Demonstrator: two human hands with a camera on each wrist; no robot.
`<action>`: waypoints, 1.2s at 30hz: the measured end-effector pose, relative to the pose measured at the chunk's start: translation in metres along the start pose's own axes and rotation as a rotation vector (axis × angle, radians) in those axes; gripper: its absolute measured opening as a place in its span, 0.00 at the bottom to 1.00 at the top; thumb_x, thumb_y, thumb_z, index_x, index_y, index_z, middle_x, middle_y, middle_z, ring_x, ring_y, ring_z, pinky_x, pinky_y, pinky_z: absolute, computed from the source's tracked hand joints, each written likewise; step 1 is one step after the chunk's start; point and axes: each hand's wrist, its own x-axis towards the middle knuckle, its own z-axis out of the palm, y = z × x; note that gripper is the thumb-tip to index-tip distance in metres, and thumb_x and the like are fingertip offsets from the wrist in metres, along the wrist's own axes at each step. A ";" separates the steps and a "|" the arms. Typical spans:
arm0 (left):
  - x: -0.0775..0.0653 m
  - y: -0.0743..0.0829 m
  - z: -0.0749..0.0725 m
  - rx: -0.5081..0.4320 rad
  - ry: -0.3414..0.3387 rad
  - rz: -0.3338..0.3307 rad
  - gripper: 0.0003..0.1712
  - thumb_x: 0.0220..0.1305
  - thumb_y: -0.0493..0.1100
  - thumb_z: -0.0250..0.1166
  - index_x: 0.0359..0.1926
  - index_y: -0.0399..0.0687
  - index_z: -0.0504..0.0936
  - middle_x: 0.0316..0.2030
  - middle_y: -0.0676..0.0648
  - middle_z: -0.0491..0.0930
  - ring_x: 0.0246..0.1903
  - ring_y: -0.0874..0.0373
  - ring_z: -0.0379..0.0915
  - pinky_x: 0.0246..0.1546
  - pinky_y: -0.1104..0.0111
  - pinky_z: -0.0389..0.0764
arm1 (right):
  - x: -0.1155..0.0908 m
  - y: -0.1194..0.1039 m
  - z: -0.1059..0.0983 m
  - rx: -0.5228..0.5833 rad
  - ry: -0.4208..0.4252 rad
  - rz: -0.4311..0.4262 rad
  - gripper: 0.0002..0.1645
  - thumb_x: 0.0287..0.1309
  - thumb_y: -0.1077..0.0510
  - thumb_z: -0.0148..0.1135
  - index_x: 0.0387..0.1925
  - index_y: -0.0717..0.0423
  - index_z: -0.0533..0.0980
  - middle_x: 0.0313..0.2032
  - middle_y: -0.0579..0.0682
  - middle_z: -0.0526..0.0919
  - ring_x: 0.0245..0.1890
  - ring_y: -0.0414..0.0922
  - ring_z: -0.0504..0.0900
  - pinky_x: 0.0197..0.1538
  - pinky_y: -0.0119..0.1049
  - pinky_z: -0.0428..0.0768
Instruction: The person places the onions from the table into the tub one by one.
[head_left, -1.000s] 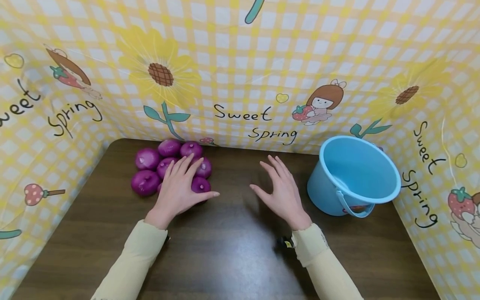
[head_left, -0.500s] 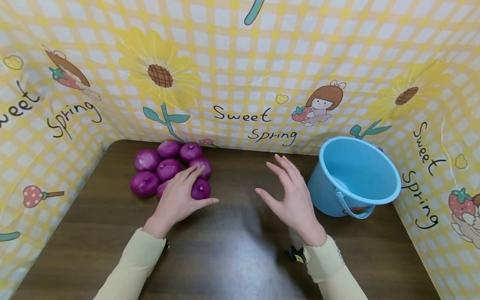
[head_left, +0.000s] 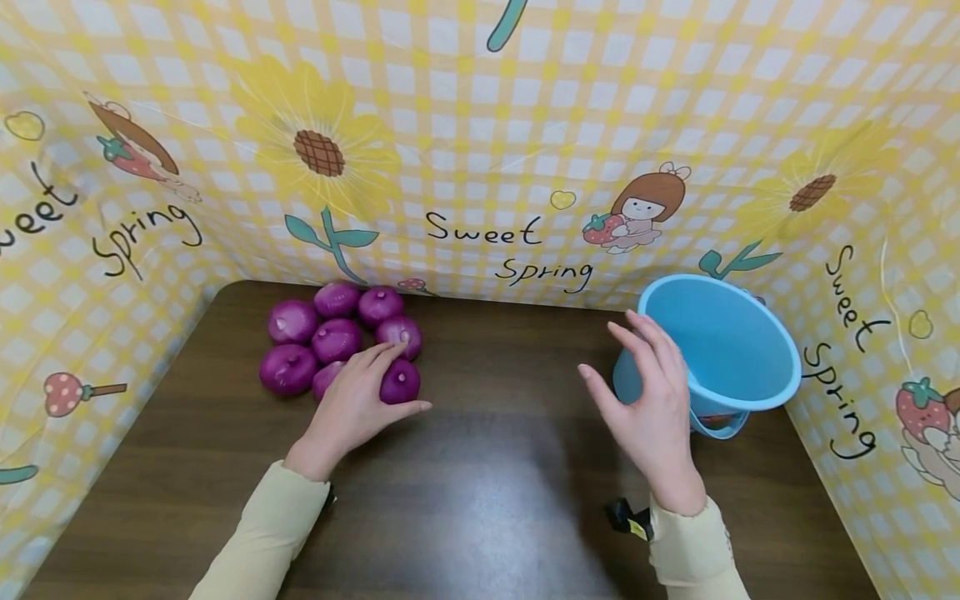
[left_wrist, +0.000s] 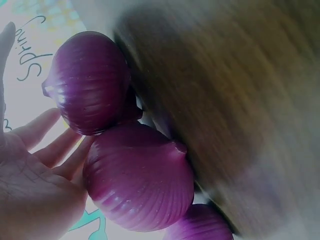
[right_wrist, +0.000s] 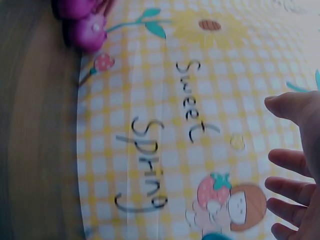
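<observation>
Several purple onions sit in a cluster on the left of the table. My left hand lies over the front of the cluster, its fingers reaching between the onions and its thumb out to the right beside the nearest onion. In the left wrist view the palm faces an onion, and the fingers are behind it; firm contact cannot be told. My right hand hovers with spread fingers in front of the left side of a blue bucket, holding nothing.
The brown wooden table has a checked, printed cloth standing around its back and sides. The bucket's handle hangs at its front. A black wrist device shows at the right cuff.
My right hand has moved right to the bucket, partly covering it. The left hand has drawn slightly back and lower at the cluster's front. The onions and bucket stay put.
</observation>
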 end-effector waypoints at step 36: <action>0.004 -0.002 -0.007 0.036 -0.063 0.058 0.42 0.40 0.39 0.86 0.60 0.38 0.80 0.55 0.39 0.78 0.55 0.40 0.74 0.59 0.47 0.74 | -0.026 0.053 -0.021 -0.280 0.167 0.142 0.17 0.60 0.54 0.74 0.46 0.60 0.87 0.35 0.61 0.88 0.36 0.59 0.81 0.45 0.53 0.63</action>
